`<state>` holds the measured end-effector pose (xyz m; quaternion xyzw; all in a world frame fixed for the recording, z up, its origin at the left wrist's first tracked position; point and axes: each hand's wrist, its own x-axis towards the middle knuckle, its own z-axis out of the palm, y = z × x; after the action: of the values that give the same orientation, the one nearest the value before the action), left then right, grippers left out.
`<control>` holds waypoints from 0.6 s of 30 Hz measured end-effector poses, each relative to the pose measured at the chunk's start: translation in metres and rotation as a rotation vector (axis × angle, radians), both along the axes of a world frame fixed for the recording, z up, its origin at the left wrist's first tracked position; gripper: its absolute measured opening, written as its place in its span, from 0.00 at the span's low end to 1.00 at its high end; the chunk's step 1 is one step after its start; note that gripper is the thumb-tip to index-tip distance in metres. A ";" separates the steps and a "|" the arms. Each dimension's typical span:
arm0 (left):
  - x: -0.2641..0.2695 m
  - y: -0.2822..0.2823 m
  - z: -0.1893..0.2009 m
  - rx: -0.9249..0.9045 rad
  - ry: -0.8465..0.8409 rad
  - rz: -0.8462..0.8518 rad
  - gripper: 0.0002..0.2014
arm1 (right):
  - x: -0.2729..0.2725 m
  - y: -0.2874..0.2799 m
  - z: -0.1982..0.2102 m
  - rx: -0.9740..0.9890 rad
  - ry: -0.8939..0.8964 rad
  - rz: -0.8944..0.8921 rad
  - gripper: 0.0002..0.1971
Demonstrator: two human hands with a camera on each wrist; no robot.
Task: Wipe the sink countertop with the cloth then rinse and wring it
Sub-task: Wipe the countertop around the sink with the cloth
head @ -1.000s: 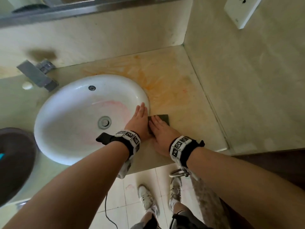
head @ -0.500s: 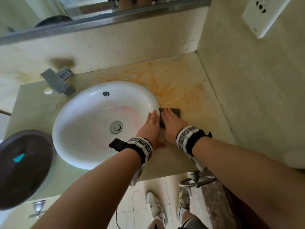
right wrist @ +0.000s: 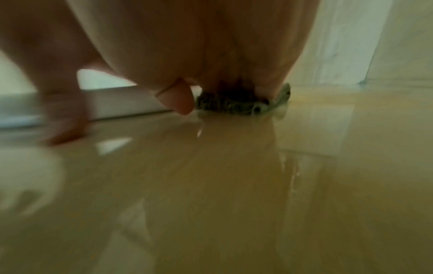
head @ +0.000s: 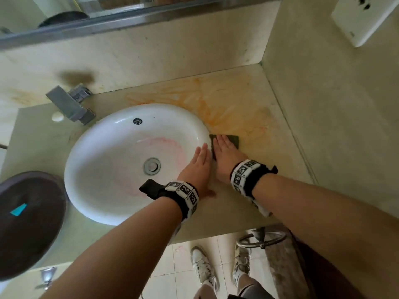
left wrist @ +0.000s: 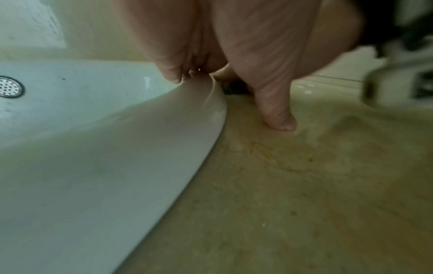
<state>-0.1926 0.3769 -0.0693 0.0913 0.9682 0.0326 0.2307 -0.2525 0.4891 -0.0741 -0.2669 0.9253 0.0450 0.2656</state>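
- 2 feet in pale sneakers (head: 204,269) stand on the tiled floor below the countertop's front edge, and a round metal ring on a stem (head: 261,238) shows just under that edge.
- A dark round lid-like thing with a teal mark (head: 28,221) sits at the near left, beside the basin.
- The left hand (head: 198,167) lies flat with straight fingers, its palm over the right rim of the white sink (head: 103,169); in the left wrist view its thumb (left wrist: 274,109) touches the countertop (left wrist: 304,185) just beside the rim, gripping nothing.
- The right hand (head: 226,155) lies flat just beside the left, fingers straight and together, pressing the cloth down.
- The cloth (head: 234,140), dark green, lies on the countertop touching the sink's right rim; most of it is hidden under the right hand, and only its far edge and right corner show. The right wrist view shows its bunched near edge (right wrist: 236,105) under the palm on a wet, glossy surface.
- Orange streaks (head: 226,108) spread over the countertop beyond the cloth, toward the back wall.
- Inside the sink are a pinkish smear, a drain (head: 152,166) and an overflow hole (head: 137,121).
- A square metal faucet (head: 69,104) stands at the sink's far left, with a mirror edge above it and 1 white wall socket (head: 364,18) at the far right.
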 end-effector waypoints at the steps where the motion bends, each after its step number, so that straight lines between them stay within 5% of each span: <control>1: 0.000 0.000 -0.001 0.008 -0.007 0.016 0.66 | -0.015 -0.002 0.005 -0.050 -0.021 -0.054 0.37; 5: -0.003 -0.001 0.002 0.005 -0.055 0.018 0.65 | -0.024 0.000 0.005 -0.132 -0.105 -0.095 0.36; 9: -0.016 0.006 0.013 0.053 0.067 0.023 0.41 | 0.012 0.028 0.012 -0.179 -0.126 0.024 0.41; 11: -0.022 0.018 0.013 0.065 0.087 -0.072 0.37 | 0.029 0.047 0.016 -0.240 -0.094 -0.104 0.42; 14: -0.023 0.043 0.007 0.007 -0.041 -0.199 0.32 | 0.045 0.065 0.022 -0.107 -0.114 -0.195 0.41; 18: -0.035 0.054 -0.006 -0.096 -0.091 -0.143 0.32 | 0.053 0.060 0.039 0.019 -0.107 -0.047 0.37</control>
<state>-0.2272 0.4309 -0.0755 0.1476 0.9482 -0.0262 0.2801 -0.1995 0.5495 -0.0347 -0.2445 0.9153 0.0332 0.3183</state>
